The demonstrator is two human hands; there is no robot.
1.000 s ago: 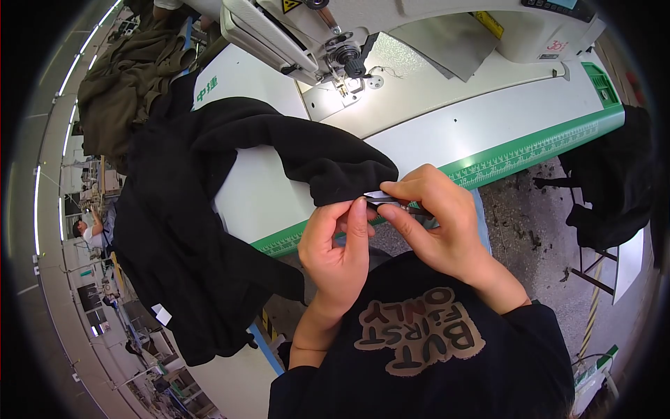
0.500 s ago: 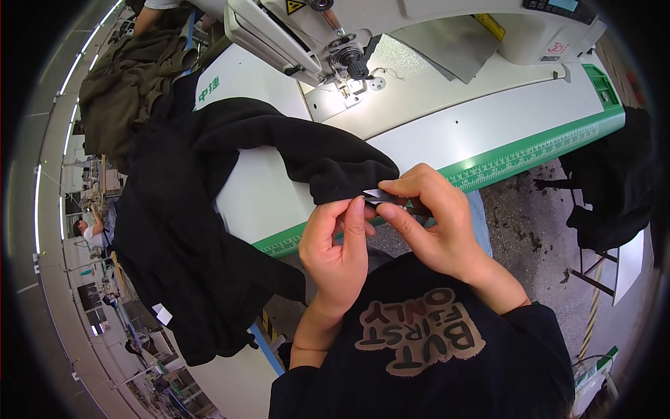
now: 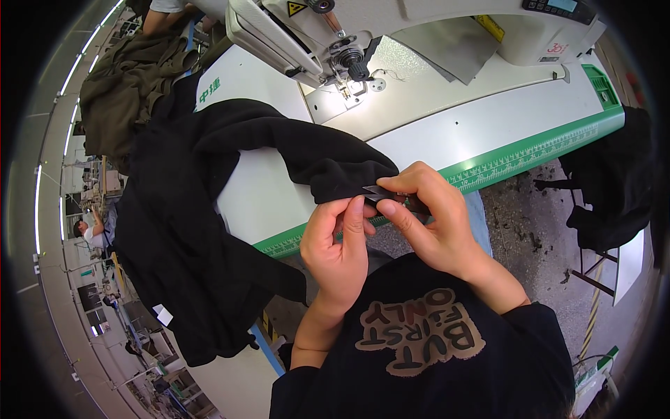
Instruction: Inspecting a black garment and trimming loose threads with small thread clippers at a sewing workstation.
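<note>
A black garment (image 3: 188, 230) drapes over the left of the sewing table, and one sleeve (image 3: 314, 146) stretches across toward me. At the sleeve's end my left hand (image 3: 336, 248) is closed in a pinch on the edge of the cloth. In my right hand (image 3: 436, 223) is a pair of thread snips (image 3: 377, 193), with the fingers closed round it. The pointed metal blades lie right against the sleeve end, just above my left fingertips, and look slightly parted. My right palm hides the rest of the snips.
A white sewing machine (image 3: 279, 38) stands at the back, its lit needle area (image 3: 347, 89) beyond the sleeve. A green ruler edge (image 3: 530, 153) borders the table's front. Brown-green garments (image 3: 132, 84) are piled at far left; dark cloth (image 3: 614, 181) hangs over a stand at right.
The snips' blades have turned a little and seem more parted. My right hand has shifted very slightly left; the left hand and the garment have hardly moved.
</note>
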